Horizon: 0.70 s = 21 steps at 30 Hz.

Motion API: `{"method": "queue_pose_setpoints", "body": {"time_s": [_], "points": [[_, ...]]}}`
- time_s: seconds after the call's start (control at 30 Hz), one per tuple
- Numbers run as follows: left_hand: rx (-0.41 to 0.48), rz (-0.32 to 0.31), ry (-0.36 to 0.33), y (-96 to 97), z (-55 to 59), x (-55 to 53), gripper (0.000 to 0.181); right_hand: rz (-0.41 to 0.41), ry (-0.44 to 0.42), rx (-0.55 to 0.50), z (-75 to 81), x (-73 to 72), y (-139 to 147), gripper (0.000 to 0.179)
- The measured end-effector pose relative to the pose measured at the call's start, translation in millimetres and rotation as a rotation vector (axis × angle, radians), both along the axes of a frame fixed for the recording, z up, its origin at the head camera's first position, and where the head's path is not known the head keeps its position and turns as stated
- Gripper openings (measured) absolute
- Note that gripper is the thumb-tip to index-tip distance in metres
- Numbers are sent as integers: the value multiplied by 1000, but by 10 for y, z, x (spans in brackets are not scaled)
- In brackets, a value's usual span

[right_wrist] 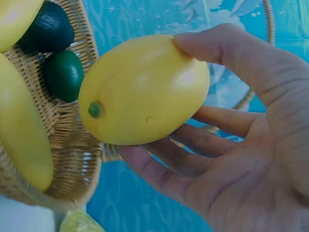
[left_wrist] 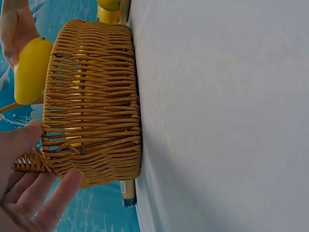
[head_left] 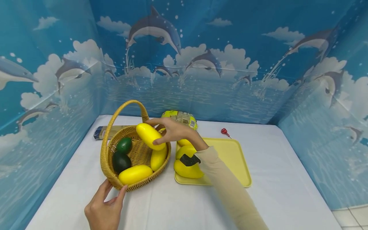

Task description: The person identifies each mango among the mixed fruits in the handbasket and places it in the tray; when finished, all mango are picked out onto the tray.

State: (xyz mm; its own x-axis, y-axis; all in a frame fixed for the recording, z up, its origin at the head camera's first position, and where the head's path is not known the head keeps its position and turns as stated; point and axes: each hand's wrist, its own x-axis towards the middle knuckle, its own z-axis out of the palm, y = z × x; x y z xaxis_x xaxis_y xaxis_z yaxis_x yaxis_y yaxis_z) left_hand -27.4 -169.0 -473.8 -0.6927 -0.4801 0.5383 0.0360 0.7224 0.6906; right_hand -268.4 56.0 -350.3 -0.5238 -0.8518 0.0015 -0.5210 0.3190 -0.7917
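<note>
My right hand holds a yellow mango between thumb and fingers, over the right side of a wicker basket. In the right wrist view the mango's small green stem end faces the basket. With thumb and fingers my left hand grips the basket's near-left side, by the foot of its handle. Inside the basket lie a yellow mango at the front, another at the right, and two dark green fruits at the left.
Right of the basket, a pale yellow tray bears several yellow mangoes, partly behind my right wrist. Behind stand a green-and-clear plastic package and a long package. A red-wrapped lollipop lies beyond the tray.
</note>
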Motion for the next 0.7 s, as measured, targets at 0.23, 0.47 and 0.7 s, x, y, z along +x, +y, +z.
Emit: {"method": "queue_pose_setpoints", "body": {"time_s": [0.23, 0.47, 0.7], "points": [[-21, -1, 24, -2, 0, -6, 58, -34, 74, -40, 94, 107, 313, 81], [-21, 2, 28, -22, -6, -7, 59, -48, 116, -82, 73, 179, 591, 80], [-1, -2, 12, -16, -19, -15, 58, -126, 103, -97, 49, 239, 940, 78]]}}
